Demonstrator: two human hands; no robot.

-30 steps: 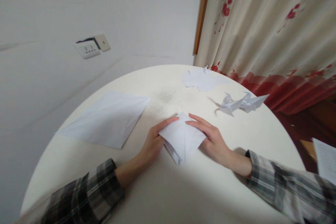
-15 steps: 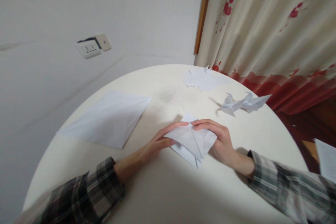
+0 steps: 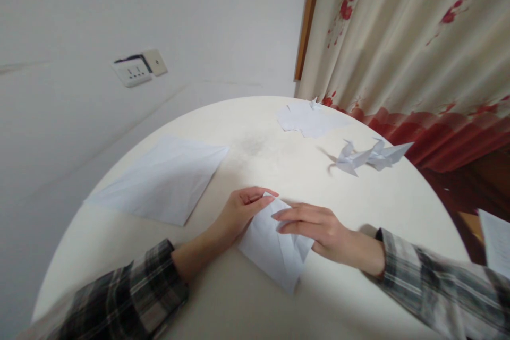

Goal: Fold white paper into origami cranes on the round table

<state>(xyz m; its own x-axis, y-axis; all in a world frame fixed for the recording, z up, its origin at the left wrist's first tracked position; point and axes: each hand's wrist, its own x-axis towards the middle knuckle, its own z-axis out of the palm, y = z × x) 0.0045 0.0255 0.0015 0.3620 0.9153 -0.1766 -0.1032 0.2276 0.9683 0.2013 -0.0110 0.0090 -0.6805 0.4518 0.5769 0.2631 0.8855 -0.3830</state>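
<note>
A folded sheet of white paper (image 3: 266, 241) lies tilted between my hands, low over the round table, one corner pointing toward me. My left hand (image 3: 241, 212) pinches its upper left corner between thumb and fingers. From the right, my right hand (image 3: 319, 226) grips the paper's right side, with fingers pressed over the top face and the thumb hidden beneath. Creases and a folded flap show near the right fingers. Whether the paper's underside touches the table cannot be made out.
On the white table (image 3: 223, 122) a flat sheet of paper (image 3: 167, 180) lies to the left. Two folded paper cranes (image 3: 353, 159) stand at the right. Torn-edged paper (image 3: 305, 118) lies at the back, a small crane (image 3: 314, 103) beside it. A wall and a curtain (image 3: 398, 37) stand behind.
The folded paper has come nearer to me, and its spread flaps now lie flatter together. My left hand has moved to its top corner; my right hand has shifted down along its side.
</note>
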